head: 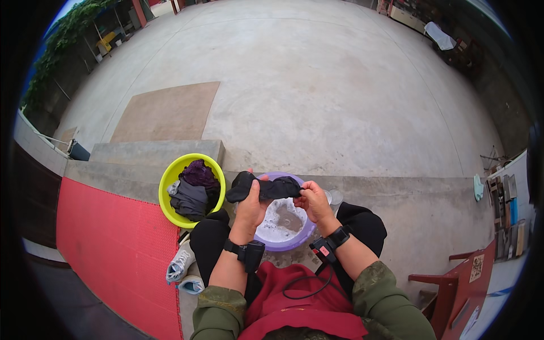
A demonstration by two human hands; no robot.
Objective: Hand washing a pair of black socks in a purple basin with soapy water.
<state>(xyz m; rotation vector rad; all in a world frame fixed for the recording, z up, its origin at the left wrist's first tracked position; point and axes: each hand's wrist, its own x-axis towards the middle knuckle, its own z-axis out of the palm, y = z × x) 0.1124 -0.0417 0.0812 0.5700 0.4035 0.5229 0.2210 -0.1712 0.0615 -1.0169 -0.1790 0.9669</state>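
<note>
A black sock (pixel 278 188) is stretched sideways between my two hands, above a purple plastic basin (pixel 282 245). My left hand (pixel 253 202) holds it near the foot end, thumb on top. The fingertips of my right hand (pixel 313 200) pinch its other end. Below, the basin holds cloudy water (pixel 290 215) with white suds around its edge. To the left stands a yellow-green plastic basin (pixel 165 193) with a dark purple garment (pixel 199 173) and dark grey clothing (pixel 190 199) inside.
A red mat (pixel 114 242) covers the floor at left, with a pair of light sneakers (pixel 182 261) at its edge. Clear cups (pixel 335 196) stand right of the purple basin. A red wooden stool (pixel 461 280) is at lower right. A concrete step (pixel 157 153) lies ahead on the left.
</note>
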